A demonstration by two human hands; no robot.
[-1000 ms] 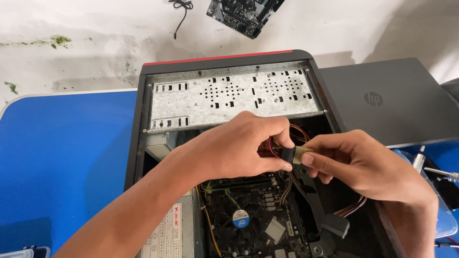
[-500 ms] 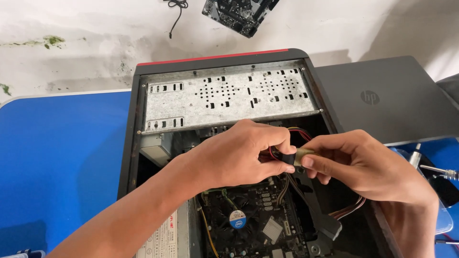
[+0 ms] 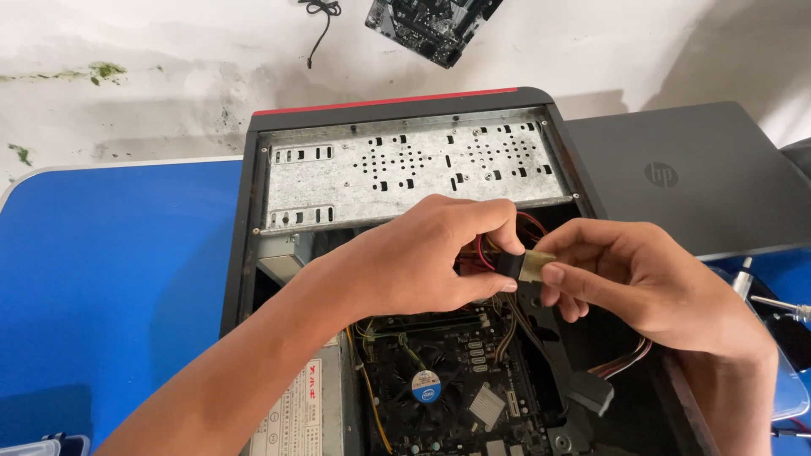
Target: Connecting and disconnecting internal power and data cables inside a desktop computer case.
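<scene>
Whitewashed wall, stained with green patches, rises behind a blue table. On the table lies an open desktop computer case, black with a red strip along its far edge, side panel off so the inside faces up. A loose circuit board lies on the pale surface above it, and a grey case panel rests just to the right of the case.

Both hands meet above the middle of the case, just in front of the perforated metal drive cage. They are raised clear of the motherboard, probably so the joint between two connectors can be seen and worked freely. The left hand is closed, thumb and fingers pinching a black power connector whose red, yellow and black wires trail behind the fingers into the case. The right hand is also closed, thumb and forefinger gripping a pale beige connector. The two connectors touch end to end, seemingly joined, though I cannot tell whether they are fully seated.

Below the hands sits a round processor fan with a blue centre. A black plug on multicoloured wires hangs free near the right wrist. Screwdriver-like tool tips show at the far right edge.
</scene>
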